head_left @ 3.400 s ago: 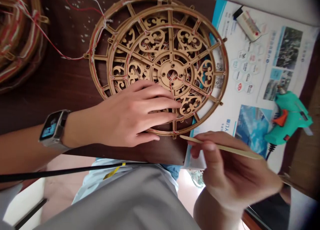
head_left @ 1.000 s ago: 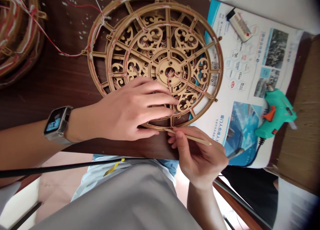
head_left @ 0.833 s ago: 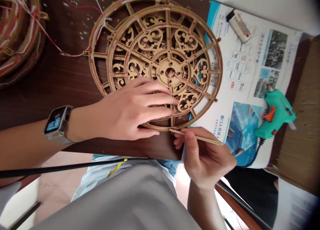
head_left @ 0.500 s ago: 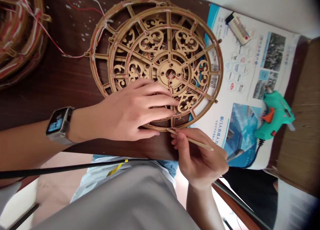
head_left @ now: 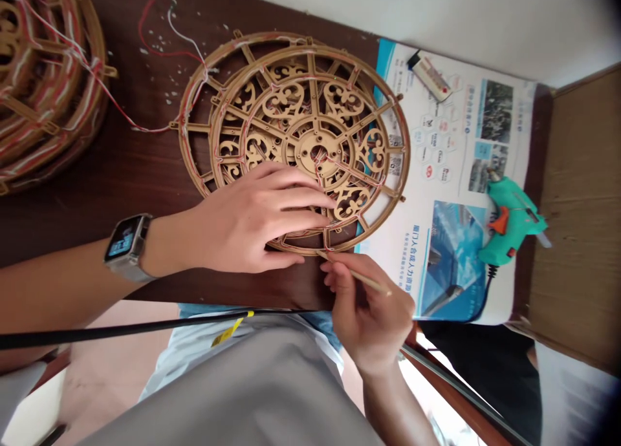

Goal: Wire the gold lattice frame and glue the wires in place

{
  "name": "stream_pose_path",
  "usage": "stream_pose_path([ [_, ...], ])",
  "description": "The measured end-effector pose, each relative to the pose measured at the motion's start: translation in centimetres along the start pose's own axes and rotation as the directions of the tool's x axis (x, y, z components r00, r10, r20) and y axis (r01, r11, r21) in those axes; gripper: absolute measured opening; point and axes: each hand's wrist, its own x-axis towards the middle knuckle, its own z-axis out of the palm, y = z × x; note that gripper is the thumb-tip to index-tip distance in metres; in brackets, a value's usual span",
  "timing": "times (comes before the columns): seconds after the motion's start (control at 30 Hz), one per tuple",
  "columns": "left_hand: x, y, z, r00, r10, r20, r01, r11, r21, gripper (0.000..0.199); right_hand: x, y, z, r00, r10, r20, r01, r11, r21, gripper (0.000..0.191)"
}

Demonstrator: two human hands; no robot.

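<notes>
A round gold openwork frame (head_left: 316, 124) with scrolled ornaments and thin red and white wires lies on another ring on the dark table. My left hand (head_left: 262, 220) rests spread across its near left part, fingers stretched toward the hub. Pinched in my right hand (head_left: 373, 310) is a slim wooden stick (head_left: 369, 282), held like a pencil. Its tip meets the outer rim at the near edge, where the wire (head_left: 328, 248) runs. Part of the frame is hidden under my left hand.
Stacked gold rings (head_left: 53, 116) with wires stand at the left. To the right, a printed sheet (head_left: 451, 181) carries a green glue gun (head_left: 509, 220) and a small white-and-black block (head_left: 431, 76). A cardboard box (head_left: 577, 207) stands at the far right. Loose red and white wires (head_left: 187, 35) trail behind.
The camera view has shifted, so the frame and sheet appear lower and the right-hand items further left. Both hands keep nearly the same places on the frame; the stick stays at the rim.
</notes>
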Motion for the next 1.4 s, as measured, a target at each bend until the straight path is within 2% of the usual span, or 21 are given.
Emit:
stream_pose_path([
  [0.1, 0.0, 0.1, -0.2, 1.0, 0.009, 0.003, -0.009, 1.0, 0.012, 0.042, -0.3, 0.2, 0.4, 0.966, 0.171, -0.193, -0.133, 0.972, 0.194, 0.02],
  [0.17, 0.0, 0.1, -0.3, 1.0, 0.01, 0.005, -0.011, 1.0, 0.012, 0.045, -0.3, 0.3, 0.5, 0.936, 0.207, -0.285, -0.149, 0.966, 0.21, 0.017],
  [0.2, 0.0, 0.1, -0.3, 1.0, 0.007, 0.009, -0.008, 1.0, 0.008, 0.047, -0.3, 0.3, 0.5, 0.934, 0.202, -0.295, -0.15, 0.97, 0.19, 0.015],
  [0.37, -0.1, 0.1, -0.3, 1.0, -0.004, 0.022, 0.005, 1.0, -0.015, 0.049, -0.2, 0.5, 0.2, 0.965, 0.116, -0.234, -0.103, 0.992, 0.068, 0.016],
  [0.53, 0.0, 0.1, -0.3, 1.0, -0.004, 0.007, 0.004, 1.0, -0.015, 0.05, -0.3, 0.6, 0.1, 0.969, 0.072, -0.237, -0.066, 0.997, 0.032, 0.02],
  [0.77, -0.1, -0.1, -0.3, 1.0, -0.013, 0.028, 0.014, 1.0, -0.026, 0.05, -0.5, 0.9, 0.0, 0.96, 0.118, -0.255, -0.112, 0.993, 0.039, 0.018],
  [1.13, -0.1, 0.0, -0.4, 1.0, -0.018, 0.015, 0.018, 1.0, -0.012, 0.042, -0.3, 1.3, -0.1, 0.973, 0.065, -0.219, -0.058, 0.998, 0.036, 0.019],
  [1.27, -0.1, -0.1, -0.3, 0.999, -0.024, 0.044, 0.025, 0.999, -0.02, 0.046, -0.1, 1.2, -0.1, 0.978, 0.053, -0.203, -0.046, 0.998, 0.038, 0.02],
  [1.4, -0.1, -0.3, -0.4, 1.0, 0.022, 0.022, -0.021, 0.999, -0.035, 0.052, 0.0, 1.1, -0.1, 0.974, 0.084, -0.21, -0.078, 0.996, 0.038, 0.013],
])
